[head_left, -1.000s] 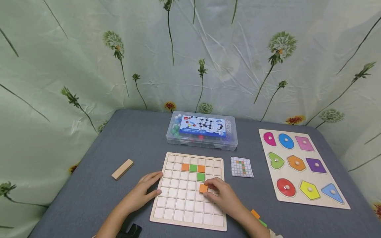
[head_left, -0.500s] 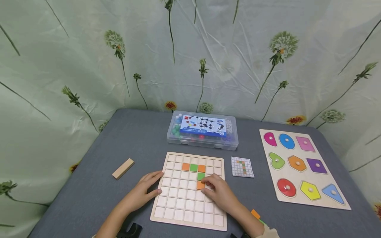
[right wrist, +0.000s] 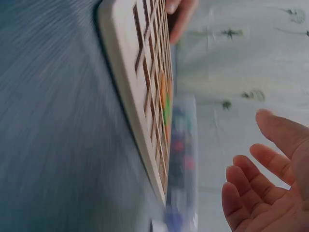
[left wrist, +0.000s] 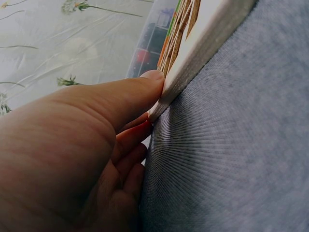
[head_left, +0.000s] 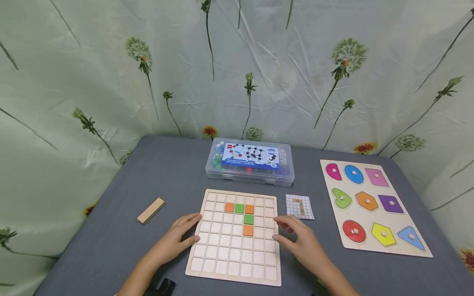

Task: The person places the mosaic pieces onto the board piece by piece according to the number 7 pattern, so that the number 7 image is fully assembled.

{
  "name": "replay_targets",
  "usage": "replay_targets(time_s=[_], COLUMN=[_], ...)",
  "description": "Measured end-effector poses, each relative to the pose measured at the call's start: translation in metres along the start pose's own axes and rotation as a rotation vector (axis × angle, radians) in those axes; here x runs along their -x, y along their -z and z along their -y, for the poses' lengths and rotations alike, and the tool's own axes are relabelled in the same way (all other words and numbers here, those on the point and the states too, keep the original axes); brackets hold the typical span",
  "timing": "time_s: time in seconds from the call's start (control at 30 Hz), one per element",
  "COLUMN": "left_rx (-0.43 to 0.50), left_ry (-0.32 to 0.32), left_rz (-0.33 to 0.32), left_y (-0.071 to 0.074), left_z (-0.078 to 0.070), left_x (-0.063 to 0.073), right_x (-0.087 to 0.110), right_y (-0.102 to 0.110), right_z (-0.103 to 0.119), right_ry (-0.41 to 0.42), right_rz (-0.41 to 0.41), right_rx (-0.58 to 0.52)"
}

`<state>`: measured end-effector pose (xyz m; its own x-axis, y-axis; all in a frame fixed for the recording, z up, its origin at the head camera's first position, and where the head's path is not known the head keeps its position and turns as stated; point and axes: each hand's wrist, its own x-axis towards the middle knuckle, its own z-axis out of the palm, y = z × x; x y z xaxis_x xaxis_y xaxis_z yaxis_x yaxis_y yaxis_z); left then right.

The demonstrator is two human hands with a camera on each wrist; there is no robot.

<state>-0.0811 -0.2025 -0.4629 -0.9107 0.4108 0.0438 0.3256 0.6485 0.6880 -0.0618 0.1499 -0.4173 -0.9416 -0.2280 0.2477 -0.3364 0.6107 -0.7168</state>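
A wooden grid board (head_left: 222, 259) lies on the table, with orange and green square tiles in its cells. Two green tiles (head_left: 248, 219) alternate with three orange tiles (head_left: 247, 230) in a bent line. My left hand (head_left: 177, 238) touches the board's left edge, thumb and fingertips spread apart along it; the left wrist view shows the thumb (left wrist: 140, 87) against that edge. Over the board's right edge is my right hand (head_left: 300, 242), fingers loosely bent and nothing between them. In the right wrist view this hand (right wrist: 270, 183) stands apart from the board. A small printed pattern card (head_left: 300, 206) lies just beyond it.
Behind the board sits a clear plastic case (head_left: 249, 161) with a blue label. A shape puzzle board (head_left: 375, 207) with knobbed pieces lies at the right. At the left is a wooden block (head_left: 151, 211). Part of a green tile (head_left: 320, 283) shows by the right forearm.
My right hand has set the orange tile into the cell below the lower green tile, let go and moved right to the board's edge. My left hand has stayed at the left edge.
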Motion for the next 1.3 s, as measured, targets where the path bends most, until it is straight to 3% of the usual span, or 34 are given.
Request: replay_targets(time_s=[0.1, 0.2, 0.33, 0.57, 0.67, 0.83, 0.9, 1.13, 1.3], left_rx=[0.000, -0.001, 0.003, -0.004, -0.008, -0.006, -0.005, 0.003, -0.005], left_ry=[-0.002, 0.000, 0.021, 0.028, 0.019, 0.005, 0.001, -0.013, -0.024], left_rz=[-0.010, -0.017, -0.012, -0.009, -0.007, -0.005, -0.005, -0.010, -0.016], left_y=[0.000, 0.000, 0.001, 0.001, 0.001, 0.001, 0.001, 0.001, 0.001], left_z=[0.000, 0.000, -0.001, -0.003, -0.003, -0.002, -0.002, -0.003, -0.002], left_x=[0.001, 0.002, 0.002, 0.001, 0.001, 0.001, 0.000, 0.000, 0.000], right_x=[0.014, 0.030, 0.050, 0.077, 0.087, 0.095, 0.094, 0.078, 0.067], right_y=[0.019, 0.034, 0.046, 0.053, 0.055, 0.058, 0.057, 0.052, 0.056], right_z=[-0.003, -0.008, -0.016, -0.039, -0.054, -0.069, -0.069, -0.055, -0.041], right_ry=[-0.048, -0.147, -0.301, -0.517, -0.525, -0.434, -0.427, -0.540, -0.484], right_rz=[-0.043, -0.043, 0.032, 0.200, 0.299, 0.381, 0.376, 0.318, 0.256], right_rx=[0.064, 0.121, 0.167, 0.127, 0.109, 0.140, 0.165, 0.284, 0.273])
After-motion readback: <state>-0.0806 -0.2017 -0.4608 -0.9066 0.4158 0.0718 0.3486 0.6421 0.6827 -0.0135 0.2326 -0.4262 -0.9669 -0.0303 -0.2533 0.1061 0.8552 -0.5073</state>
